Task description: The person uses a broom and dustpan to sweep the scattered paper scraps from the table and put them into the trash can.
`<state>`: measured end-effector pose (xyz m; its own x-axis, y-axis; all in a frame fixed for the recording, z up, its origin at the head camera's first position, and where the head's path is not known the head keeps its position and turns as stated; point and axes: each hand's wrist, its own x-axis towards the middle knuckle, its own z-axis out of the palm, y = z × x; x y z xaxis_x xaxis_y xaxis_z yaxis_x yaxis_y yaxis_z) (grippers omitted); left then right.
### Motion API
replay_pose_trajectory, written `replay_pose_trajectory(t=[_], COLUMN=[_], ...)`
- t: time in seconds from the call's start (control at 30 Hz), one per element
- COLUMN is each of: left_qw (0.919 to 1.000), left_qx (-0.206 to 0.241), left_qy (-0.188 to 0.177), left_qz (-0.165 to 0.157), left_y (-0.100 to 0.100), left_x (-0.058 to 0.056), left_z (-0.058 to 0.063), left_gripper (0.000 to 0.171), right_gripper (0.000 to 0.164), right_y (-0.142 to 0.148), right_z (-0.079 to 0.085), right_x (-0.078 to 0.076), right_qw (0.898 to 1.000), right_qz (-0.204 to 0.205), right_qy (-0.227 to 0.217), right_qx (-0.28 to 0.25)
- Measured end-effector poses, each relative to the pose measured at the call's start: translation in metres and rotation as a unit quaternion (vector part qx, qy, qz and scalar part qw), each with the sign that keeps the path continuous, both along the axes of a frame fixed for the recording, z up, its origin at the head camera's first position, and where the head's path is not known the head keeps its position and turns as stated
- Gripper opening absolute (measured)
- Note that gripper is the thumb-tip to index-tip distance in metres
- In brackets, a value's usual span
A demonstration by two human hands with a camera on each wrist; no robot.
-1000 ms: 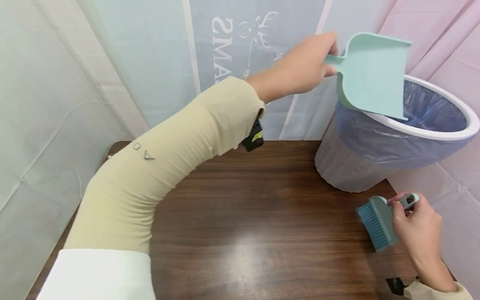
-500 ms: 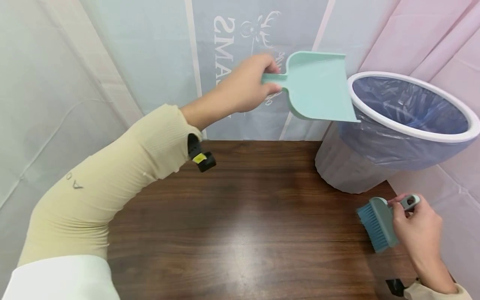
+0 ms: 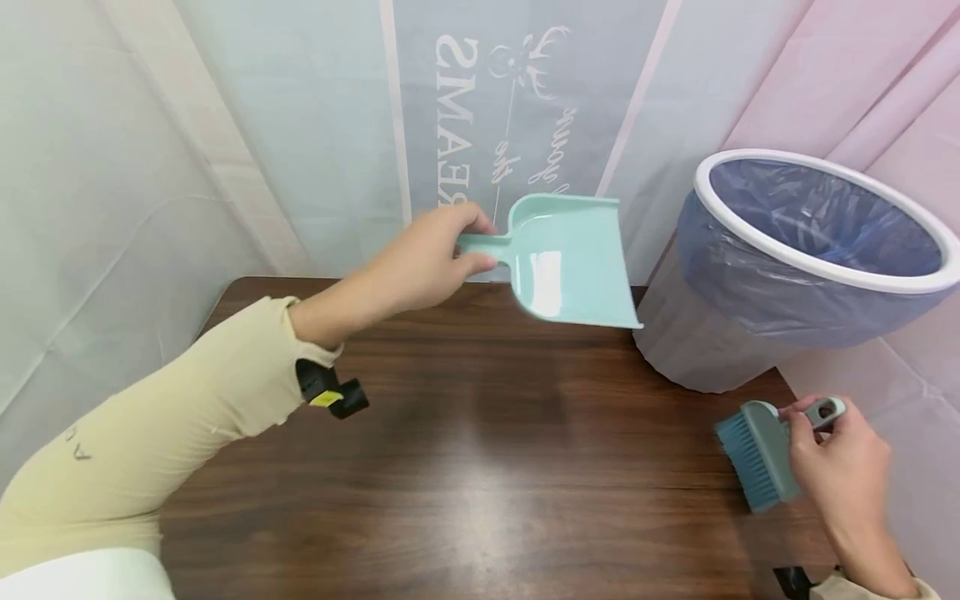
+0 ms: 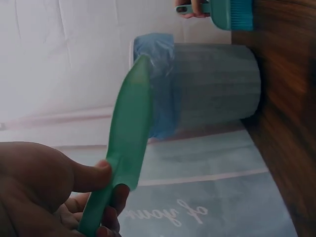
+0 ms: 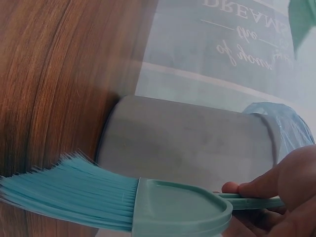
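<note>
My left hand (image 3: 423, 260) grips the short handle of a mint-green dustpan (image 3: 573, 262), held in the air over the back of the table. The pan's bare upper face shows in the head view, its open lip pointing right. In the left wrist view the dustpan (image 4: 131, 118) appears almost edge-on, thumb on one side of the handle and fingers curled on the other. At the right, my right hand (image 3: 843, 467) pinches the handle of a small green hand brush (image 3: 761, 454). Its blue bristles (image 5: 74, 190) reach down to the wooden tabletop in the right wrist view.
A grey trash bin (image 3: 697, 333) with a blue bag and white rim (image 3: 825, 265) stands at the back right, behind the brush. The dark wooden table (image 3: 420, 467) spreads below both hands. Printed cloth (image 3: 315, 125) hangs along the back and sides.
My left hand has carried the dustpan from over the bin's rim leftward and down, away from the bin. My right hand and the brush have stayed almost in place.
</note>
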<state>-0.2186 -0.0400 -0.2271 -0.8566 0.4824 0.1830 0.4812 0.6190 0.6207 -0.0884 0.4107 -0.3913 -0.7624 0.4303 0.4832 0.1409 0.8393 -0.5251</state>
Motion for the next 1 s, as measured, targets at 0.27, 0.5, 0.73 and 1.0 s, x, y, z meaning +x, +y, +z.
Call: replay_pose_trajectory(t=[0.27, 0.5, 0.73, 1.0], left_qw=[0.9993, 0.9976, 0.9944, 0.9876], left_qx=[0.002, 0.004, 0.012, 0.021], left_qy=[-0.034, -0.061, -0.097, -0.14], left_qz=[0.015, 0.033, 0.039, 0.068], left_y=[-0.035, -0.067, -0.077, -0.078], left_x=[0.017, 0.042, 0.068, 0.083], left_z=[-0.043, -0.092, -0.141, -0.187], left_gripper=[0.023, 0.019, 0.016, 0.018], right_gripper=[0.009, 0.012, 0.01, 0.008], right_y=[0.0, -0.001, -0.003, -0.004], right_z=[-0.002, -0.003, -0.001, -0.002], right_x=[0.003, 0.003, 0.002, 0.002], right_qw=[1.0, 1.0, 1.0, 1.0], right_qz=[-0.005, -0.006, -0.002, -0.006], right_qy=[0.003, 0.004, 0.006, 0.006], right_qx=[-0.003, 0.001, -0.001, -0.009])
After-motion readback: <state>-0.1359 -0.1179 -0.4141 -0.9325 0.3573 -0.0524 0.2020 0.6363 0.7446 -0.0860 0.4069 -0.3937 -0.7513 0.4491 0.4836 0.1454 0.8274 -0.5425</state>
